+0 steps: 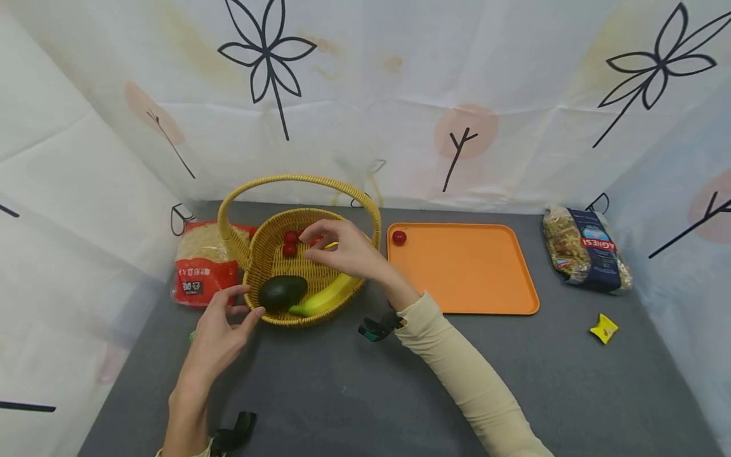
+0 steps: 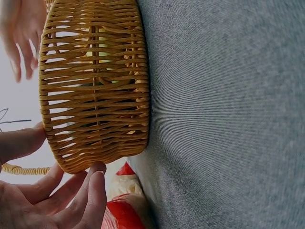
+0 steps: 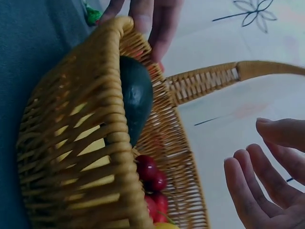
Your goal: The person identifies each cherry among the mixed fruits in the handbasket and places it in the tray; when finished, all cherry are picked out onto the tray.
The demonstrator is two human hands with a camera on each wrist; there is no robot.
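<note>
A yellow wicker basket (image 1: 297,322) with a tall hoop handle holds a dark green avocado (image 1: 282,292), a banana (image 1: 327,298) and several red cherries (image 3: 147,167). My left hand (image 1: 219,330) steadies the basket at its left end, thumb on the near rim and fingers against the woven side (image 2: 95,114). Over the basket hovers my right hand (image 1: 345,249), its fingers loosely bent with nothing between them. In the right wrist view that hand (image 3: 267,181) appears apart from the basket. Part of the cherries is hidden behind it in the head view.
Right of the basket lies an orange tray (image 1: 465,273) with one cherry (image 1: 399,237) in its far left corner. A red pasta bag (image 1: 197,273) sits behind the basket's left end. At the far right are a blue-labelled pasta bag (image 1: 588,251) and a small yellow packet (image 1: 603,329).
</note>
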